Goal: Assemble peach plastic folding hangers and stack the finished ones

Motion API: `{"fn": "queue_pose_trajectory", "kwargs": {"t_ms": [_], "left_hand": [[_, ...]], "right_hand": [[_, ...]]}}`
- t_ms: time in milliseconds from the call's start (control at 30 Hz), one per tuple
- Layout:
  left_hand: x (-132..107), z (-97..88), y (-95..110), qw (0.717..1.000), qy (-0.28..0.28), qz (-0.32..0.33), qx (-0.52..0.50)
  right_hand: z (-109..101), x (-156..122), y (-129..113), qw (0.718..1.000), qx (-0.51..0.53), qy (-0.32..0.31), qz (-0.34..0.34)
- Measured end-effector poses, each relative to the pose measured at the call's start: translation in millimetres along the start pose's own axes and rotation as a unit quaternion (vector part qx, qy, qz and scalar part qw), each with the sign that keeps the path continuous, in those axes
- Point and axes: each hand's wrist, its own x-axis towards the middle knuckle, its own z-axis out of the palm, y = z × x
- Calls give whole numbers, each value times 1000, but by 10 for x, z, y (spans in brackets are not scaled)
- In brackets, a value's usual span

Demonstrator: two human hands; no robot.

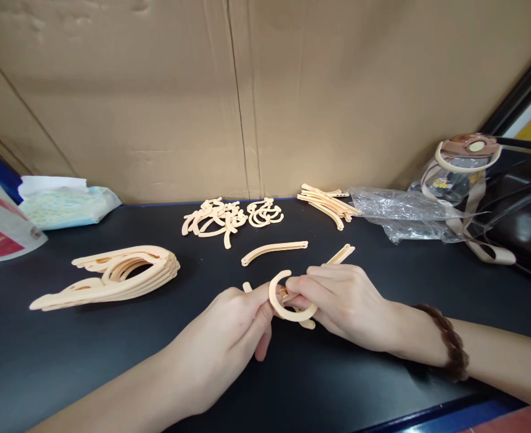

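A beige C-shaped plastic hanger hook (308, 314) stands between my two hands above the black table. My left hand (229, 337) is closed, thumb and fingers pinching the hook's left side. My right hand (349, 304) is closed at the hook's right side, its fingertips inside the curve. A straight beige hanger arm (341, 254) pokes out behind my right hand. Further beige ends show behind the left fingers and below the hook; how these pieces join is hidden by my fingers. Just beyond my hands lies a loose hanger arm (274, 249).
A stack of folded beige hangers (112, 288) lies left. At the back are piles of curved parts (215, 219), hooks (265, 212) and hanger arms (326, 201). Clear plastic bags (391, 207), a strapped bottle (461, 165) and a tissue pack (69, 204) flank them. Cardboard (157, 102) stands behind.
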Motion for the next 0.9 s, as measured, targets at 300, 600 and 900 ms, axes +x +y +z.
{"fn": "queue_pose_trajectory", "kwargs": {"t_ms": [300,600,900], "left_hand": [[7,-27,-47,997,-49,-7,-65],[53,59,-88,988,-36,-101,-108],[174,-40,-159,936,-95,-88,-328]], "right_hand": [[28,-3,43,1000,-2,-17,-26],[26,34,50,997,-53,-19,-60],[8,26,127,995,-53,-84,9]]}}
